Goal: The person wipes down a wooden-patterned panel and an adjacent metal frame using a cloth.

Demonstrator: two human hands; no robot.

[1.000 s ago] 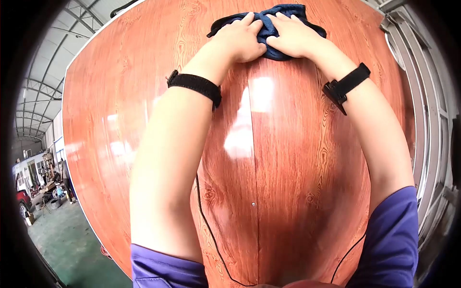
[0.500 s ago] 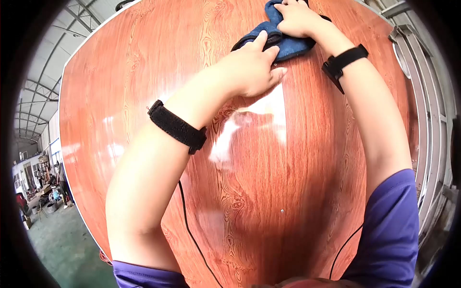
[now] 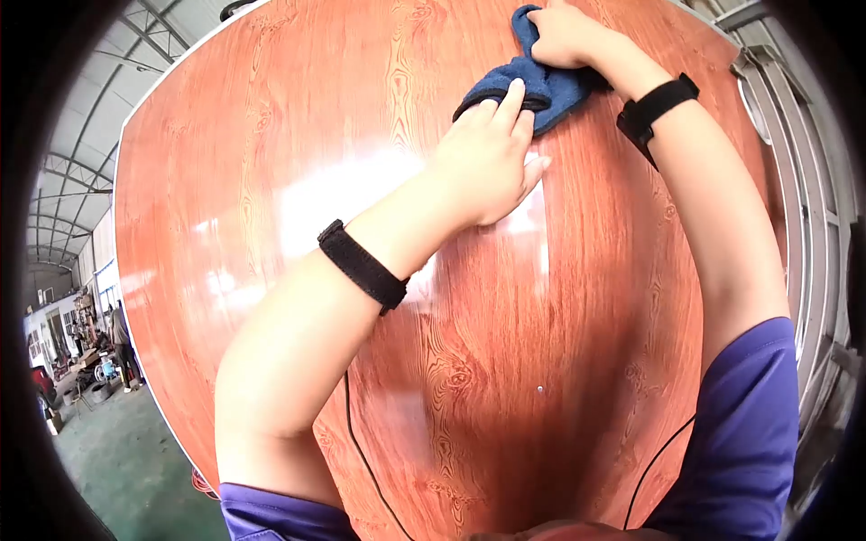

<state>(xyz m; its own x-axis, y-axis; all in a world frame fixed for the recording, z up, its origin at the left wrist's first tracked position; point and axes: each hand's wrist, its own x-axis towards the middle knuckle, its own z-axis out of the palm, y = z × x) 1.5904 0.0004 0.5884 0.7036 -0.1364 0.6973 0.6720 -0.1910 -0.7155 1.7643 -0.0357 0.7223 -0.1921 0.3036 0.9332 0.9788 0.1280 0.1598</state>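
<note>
A dark blue cloth with black edging lies bunched on the glossy wood-grain panel, near its far side. My left hand rests with its fingers apart, fingertips on the cloth's near left edge and the thumb over the panel. Further up and to the right, my right hand has its fingers closed on the cloth's upper part; some fingertips are hidden at the top of the view. Each wrist wears a black strap.
Metal framing runs along the panel's right side. At the far left are a green floor, a standing person, clutter and part of a red vehicle. A black cable lies across the panel's near part.
The cloth has shifted right and become bunched and twisted. My left hand has moved down from the cloth's middle to its near edge, while my right hand has moved up and closed on the cloth.
</note>
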